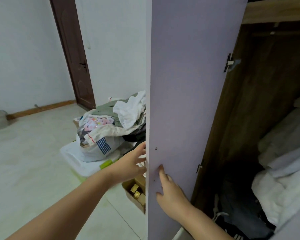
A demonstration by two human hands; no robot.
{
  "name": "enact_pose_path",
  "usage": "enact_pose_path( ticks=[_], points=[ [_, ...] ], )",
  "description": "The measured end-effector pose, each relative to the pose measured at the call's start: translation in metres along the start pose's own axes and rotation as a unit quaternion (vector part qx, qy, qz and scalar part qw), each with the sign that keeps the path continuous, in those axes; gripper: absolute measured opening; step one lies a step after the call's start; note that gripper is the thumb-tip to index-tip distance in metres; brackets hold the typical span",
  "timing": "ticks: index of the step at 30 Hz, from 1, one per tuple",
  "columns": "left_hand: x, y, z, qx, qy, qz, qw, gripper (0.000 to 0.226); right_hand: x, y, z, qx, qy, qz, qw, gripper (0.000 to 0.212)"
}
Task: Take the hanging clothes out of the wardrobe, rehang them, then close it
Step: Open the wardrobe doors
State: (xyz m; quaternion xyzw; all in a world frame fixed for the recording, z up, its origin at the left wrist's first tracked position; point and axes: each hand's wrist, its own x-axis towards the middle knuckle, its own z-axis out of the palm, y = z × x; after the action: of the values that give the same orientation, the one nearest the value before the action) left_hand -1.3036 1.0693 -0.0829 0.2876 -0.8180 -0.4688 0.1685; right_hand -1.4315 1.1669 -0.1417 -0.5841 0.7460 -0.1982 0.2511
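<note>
Both hands are on the wardrobe door (189, 84), a pale lilac panel standing open, nearly edge-on to the viewer. The right hand (170, 189) lies flat against the door's inner face, fingers straight and spread, grasping nothing. The left hand (134, 161) reaches to the door's free edge from the outer side, fingers extended and touching the edge; whether any of them curl round behind it I cannot tell.

To the right of the door the wardrobe (249, 118) shows its dark wood interior, with two hinges (229, 62) joining the door to its frame. Inside, well right of the door, folded white bedding (284, 161) is stacked, and dark clothes (235, 213) lie heaped at the bottom near the door's foot.

To the left of the door, a pile of mixed clothes (114, 118) sits on a white plastic bag (97, 151), itself on a white storage box (76, 161) on the tiled floor (24, 161). A cardboard box (135, 189) stands just beside the door's edge, below the left hand. Further left is a brown room door (73, 58).
</note>
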Motion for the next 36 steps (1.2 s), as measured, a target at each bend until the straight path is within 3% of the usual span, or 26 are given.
enact_pose_path(
  ticks=[4, 9, 12, 19, 26, 36],
  points=[
    [0.000, -0.013, -0.007, 0.028, 0.025, -0.018, 0.999, 0.068, 0.006, -0.004, 0.002, -0.021, 0.006, 0.004, 1.000, 0.078],
    [-0.015, -0.024, -0.009, 0.255, 0.052, -0.069, 0.963, 0.041, 0.002, 0.001, -0.003, -0.031, -0.022, 0.013, 0.999, 0.069],
    [-0.025, -0.017, -0.002, 0.308, 0.038, -0.069, 0.948, 0.029, -0.005, 0.009, -0.009, -0.042, -0.027, 0.020, 0.999, 0.057],
    [-0.019, 0.027, 0.056, 0.348, -0.024, 0.011, 0.937, 0.030, -0.037, 0.048, -0.037, -0.058, -0.081, 0.072, 0.992, 0.040],
    [0.026, 0.062, 0.128, 0.348, -0.065, 0.032, 0.935, 0.032, -0.096, 0.109, -0.099, -0.051, 0.002, 0.107, 0.993, 0.024],
    [0.101, 0.119, 0.246, 0.282, -0.102, 0.063, 0.952, 0.030, -0.164, 0.224, -0.188, -0.103, 0.070, 0.179, 0.976, 0.030]
  ],
)
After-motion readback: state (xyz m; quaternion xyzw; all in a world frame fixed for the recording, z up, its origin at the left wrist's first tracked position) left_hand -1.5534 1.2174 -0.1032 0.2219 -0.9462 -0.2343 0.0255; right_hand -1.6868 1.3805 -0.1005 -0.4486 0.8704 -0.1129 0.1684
